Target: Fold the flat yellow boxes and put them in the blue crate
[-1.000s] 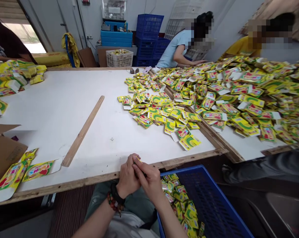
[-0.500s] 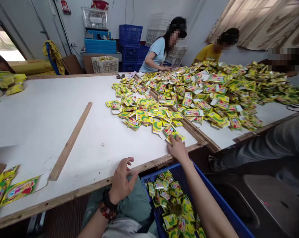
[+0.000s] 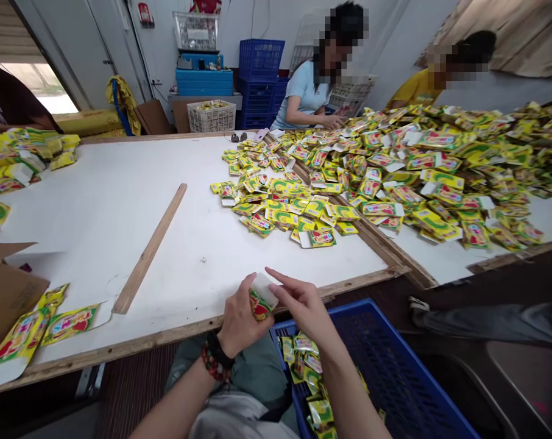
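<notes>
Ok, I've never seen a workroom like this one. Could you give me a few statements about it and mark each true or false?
The left hand holds a small printed carton. True.
The blue crate is empty. False: it holds yellow cartons.
A wooden strip lies on the white table. True.
The right hand grips the wooden strip. False: its fingers are up by the carton, away from the strip.

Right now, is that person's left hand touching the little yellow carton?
Touching: the head view shows the left hand wrapped around the lower printed end of the carton.
</notes>
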A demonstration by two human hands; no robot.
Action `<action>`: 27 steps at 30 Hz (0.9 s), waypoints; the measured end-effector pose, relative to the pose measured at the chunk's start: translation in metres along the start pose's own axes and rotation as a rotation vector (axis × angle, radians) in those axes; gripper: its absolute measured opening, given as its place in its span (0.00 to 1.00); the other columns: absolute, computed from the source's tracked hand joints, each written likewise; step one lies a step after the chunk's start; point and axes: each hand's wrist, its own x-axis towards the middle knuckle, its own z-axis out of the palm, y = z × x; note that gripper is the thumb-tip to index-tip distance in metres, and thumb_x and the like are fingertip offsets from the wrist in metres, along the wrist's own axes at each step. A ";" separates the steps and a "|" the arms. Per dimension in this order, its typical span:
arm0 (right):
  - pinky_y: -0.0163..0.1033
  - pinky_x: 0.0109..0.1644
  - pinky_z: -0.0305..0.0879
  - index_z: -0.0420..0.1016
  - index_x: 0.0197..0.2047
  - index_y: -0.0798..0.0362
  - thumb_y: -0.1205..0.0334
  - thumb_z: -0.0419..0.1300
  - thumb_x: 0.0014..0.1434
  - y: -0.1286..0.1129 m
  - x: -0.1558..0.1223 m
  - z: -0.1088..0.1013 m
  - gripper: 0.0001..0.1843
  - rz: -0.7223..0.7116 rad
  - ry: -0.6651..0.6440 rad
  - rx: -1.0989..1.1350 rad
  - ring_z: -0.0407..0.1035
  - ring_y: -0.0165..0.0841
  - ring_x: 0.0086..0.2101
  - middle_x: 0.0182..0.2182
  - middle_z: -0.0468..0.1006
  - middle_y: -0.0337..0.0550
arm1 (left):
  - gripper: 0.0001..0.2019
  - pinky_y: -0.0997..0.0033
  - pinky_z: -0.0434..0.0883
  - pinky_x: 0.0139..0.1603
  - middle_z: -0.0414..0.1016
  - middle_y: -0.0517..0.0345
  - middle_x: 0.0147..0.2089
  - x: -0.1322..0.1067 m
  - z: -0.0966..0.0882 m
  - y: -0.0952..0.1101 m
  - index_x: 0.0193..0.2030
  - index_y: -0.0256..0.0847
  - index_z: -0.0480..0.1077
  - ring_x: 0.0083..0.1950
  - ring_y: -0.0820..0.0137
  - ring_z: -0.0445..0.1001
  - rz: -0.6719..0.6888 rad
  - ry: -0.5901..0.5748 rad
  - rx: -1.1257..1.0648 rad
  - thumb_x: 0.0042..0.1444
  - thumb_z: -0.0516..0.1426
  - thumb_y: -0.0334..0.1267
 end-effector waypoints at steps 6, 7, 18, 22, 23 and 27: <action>0.47 0.46 0.73 0.77 0.52 0.53 0.51 0.69 0.47 0.027 0.001 0.023 0.29 0.064 0.100 0.219 0.76 0.41 0.39 0.41 0.83 0.46 | 0.24 0.64 0.74 0.36 0.74 0.51 0.47 -0.016 0.012 -0.014 0.50 0.44 0.57 0.40 0.62 0.78 0.047 0.150 -0.061 0.46 0.60 0.37; 0.48 0.48 0.72 0.77 0.52 0.52 0.50 0.69 0.48 0.029 -0.001 0.027 0.28 0.053 0.098 0.218 0.76 0.42 0.41 0.43 0.82 0.47 | 0.24 0.63 0.74 0.38 0.73 0.49 0.49 -0.016 0.011 -0.013 0.50 0.44 0.56 0.43 0.61 0.77 0.063 0.150 -0.076 0.46 0.59 0.36; 0.44 0.42 0.75 0.77 0.51 0.52 0.55 0.57 0.60 0.032 -0.005 0.036 0.18 -0.110 0.210 -0.124 0.78 0.41 0.38 0.45 0.81 0.44 | 0.30 0.63 0.72 0.33 0.75 0.52 0.38 -0.004 0.004 -0.005 0.55 0.39 0.54 0.34 0.60 0.76 -0.154 -0.169 -0.116 0.45 0.58 0.38; 0.43 0.48 0.73 0.76 0.52 0.52 0.58 0.57 0.61 0.030 -0.002 0.031 0.18 -0.183 0.081 -0.199 0.77 0.40 0.44 0.47 0.80 0.44 | 0.26 0.64 0.71 0.33 0.74 0.52 0.39 -0.004 0.003 -0.005 0.52 0.40 0.55 0.35 0.60 0.76 -0.160 -0.141 -0.150 0.46 0.58 0.39; 0.42 0.47 0.73 0.75 0.54 0.52 0.59 0.57 0.61 0.031 -0.002 0.030 0.19 -0.240 0.045 -0.265 0.77 0.39 0.43 0.47 0.80 0.46 | 0.24 0.64 0.71 0.33 0.73 0.52 0.40 -0.004 0.002 -0.004 0.51 0.40 0.56 0.36 0.61 0.76 -0.165 -0.136 -0.160 0.47 0.57 0.38; 0.36 0.37 0.73 0.69 0.60 0.51 0.63 0.55 0.62 0.036 -0.007 0.034 0.22 -0.449 0.031 -0.484 0.77 0.34 0.32 0.39 0.83 0.49 | 0.17 0.67 0.71 0.32 0.72 0.52 0.42 -0.002 -0.003 -0.002 0.48 0.42 0.59 0.35 0.66 0.75 -0.136 -0.114 -0.187 0.51 0.53 0.35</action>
